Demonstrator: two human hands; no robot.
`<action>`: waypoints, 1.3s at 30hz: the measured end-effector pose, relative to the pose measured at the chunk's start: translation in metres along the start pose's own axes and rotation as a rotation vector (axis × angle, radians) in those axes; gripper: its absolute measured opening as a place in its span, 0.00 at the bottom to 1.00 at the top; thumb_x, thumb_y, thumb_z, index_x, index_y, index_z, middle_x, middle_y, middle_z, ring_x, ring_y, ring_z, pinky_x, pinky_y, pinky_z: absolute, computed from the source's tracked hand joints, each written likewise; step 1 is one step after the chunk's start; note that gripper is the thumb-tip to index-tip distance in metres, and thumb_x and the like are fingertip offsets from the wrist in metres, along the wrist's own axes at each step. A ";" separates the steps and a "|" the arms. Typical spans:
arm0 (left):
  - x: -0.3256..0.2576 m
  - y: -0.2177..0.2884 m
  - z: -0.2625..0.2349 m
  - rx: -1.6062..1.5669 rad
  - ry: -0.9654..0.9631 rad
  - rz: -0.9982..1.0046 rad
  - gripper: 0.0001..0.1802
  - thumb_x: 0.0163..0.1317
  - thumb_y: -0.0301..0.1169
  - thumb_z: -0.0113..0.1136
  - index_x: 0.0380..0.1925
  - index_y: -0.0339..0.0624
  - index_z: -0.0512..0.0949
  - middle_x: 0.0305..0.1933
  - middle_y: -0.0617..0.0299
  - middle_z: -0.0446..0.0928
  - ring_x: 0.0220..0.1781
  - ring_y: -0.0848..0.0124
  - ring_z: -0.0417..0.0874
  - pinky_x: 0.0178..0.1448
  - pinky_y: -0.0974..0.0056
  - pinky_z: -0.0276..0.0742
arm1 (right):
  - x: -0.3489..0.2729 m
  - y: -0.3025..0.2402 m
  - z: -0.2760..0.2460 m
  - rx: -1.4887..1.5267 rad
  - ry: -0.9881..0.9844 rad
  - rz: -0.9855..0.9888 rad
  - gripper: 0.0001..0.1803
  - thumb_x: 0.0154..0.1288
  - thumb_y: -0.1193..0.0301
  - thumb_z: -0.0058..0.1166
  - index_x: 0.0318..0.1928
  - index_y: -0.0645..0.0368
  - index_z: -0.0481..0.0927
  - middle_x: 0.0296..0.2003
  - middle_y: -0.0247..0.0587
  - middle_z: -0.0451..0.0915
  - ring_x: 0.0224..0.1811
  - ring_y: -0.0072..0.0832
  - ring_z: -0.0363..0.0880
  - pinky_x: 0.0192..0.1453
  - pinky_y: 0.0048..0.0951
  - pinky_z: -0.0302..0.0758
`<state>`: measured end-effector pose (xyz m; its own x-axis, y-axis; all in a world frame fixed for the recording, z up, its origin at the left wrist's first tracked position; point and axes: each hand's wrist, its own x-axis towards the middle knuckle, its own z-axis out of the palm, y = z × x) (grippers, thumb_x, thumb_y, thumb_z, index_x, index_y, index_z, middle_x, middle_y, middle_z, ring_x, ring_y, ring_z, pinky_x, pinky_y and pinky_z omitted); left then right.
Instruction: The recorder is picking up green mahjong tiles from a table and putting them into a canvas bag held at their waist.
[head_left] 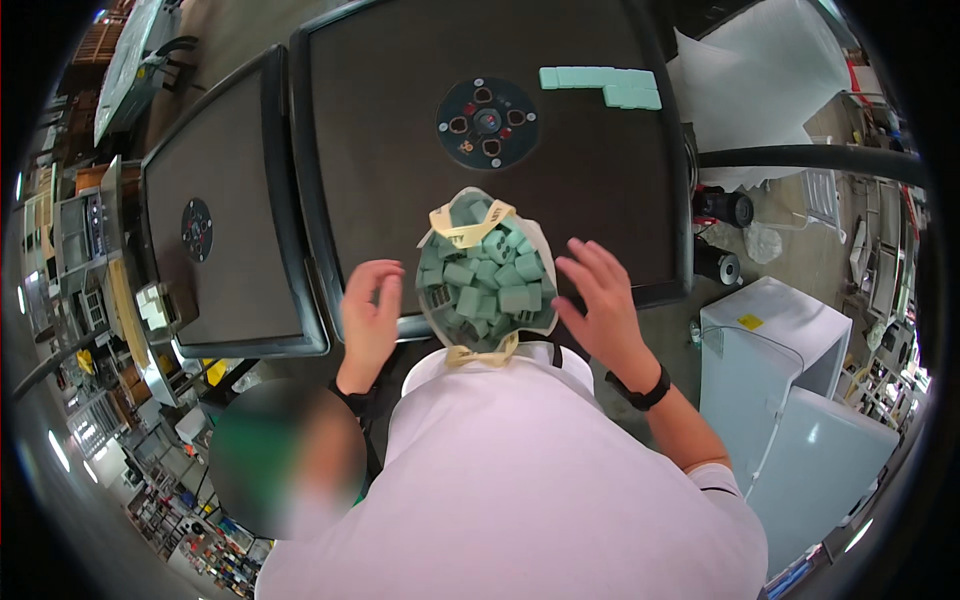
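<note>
I am holding my left hand (370, 310) and right hand (598, 300) open beside the soft bag (487, 280). Its hard green tiles look heavy, so I think gripping low on both sides is safest.

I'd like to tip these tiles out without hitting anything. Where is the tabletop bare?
Bare dark top lies left of the round centre panel, and between the panel and the bag of green tiles. The far right corner holds a row of pale green tiles. The near edge is crowded: left hand, bag, right hand.

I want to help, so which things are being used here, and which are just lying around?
In use:
bag of green tiles
left hand beside it
right hand beside it
dark square table

Lying about:
row of green tiles
second table
white cabinet
</note>
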<state>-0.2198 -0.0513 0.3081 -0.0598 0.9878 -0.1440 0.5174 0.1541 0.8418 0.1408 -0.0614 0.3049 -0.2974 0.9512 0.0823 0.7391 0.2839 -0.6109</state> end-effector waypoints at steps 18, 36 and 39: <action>0.032 -0.170 0.027 0.300 -0.131 -0.322 0.14 0.80 0.33 0.59 0.55 0.34 0.84 0.57 0.45 0.87 0.60 0.49 0.88 0.66 0.50 0.83 | 0.231 0.377 0.082 -0.401 0.428 0.795 0.70 0.58 0.31 0.73 0.82 0.71 0.59 0.78 0.63 0.68 0.81 0.57 0.66 0.83 0.56 0.66; 0.214 -0.156 0.152 0.150 -0.233 0.090 0.22 0.69 0.25 0.66 0.62 0.35 0.77 0.63 0.47 0.79 0.55 0.52 0.87 0.61 0.53 0.86 | 0.217 0.215 0.203 -0.223 0.348 0.655 0.54 0.58 0.51 0.82 0.78 0.61 0.67 0.70 0.56 0.71 0.72 0.58 0.71 0.73 0.58 0.74; 0.240 -0.135 0.173 0.179 -0.266 0.122 0.34 0.65 0.27 0.73 0.71 0.37 0.72 0.70 0.45 0.74 0.57 0.51 0.87 0.62 0.53 0.86 | 0.212 0.193 0.210 -0.017 0.176 0.589 0.49 0.60 0.55 0.80 0.76 0.60 0.70 0.69 0.57 0.73 0.69 0.57 0.76 0.69 0.55 0.78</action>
<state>-0.1563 0.1610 0.0699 0.2237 0.9542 -0.1985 0.6500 0.0057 0.7599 0.0933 0.1693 0.0387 0.2672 0.9540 -0.1356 0.7588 -0.2951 -0.5806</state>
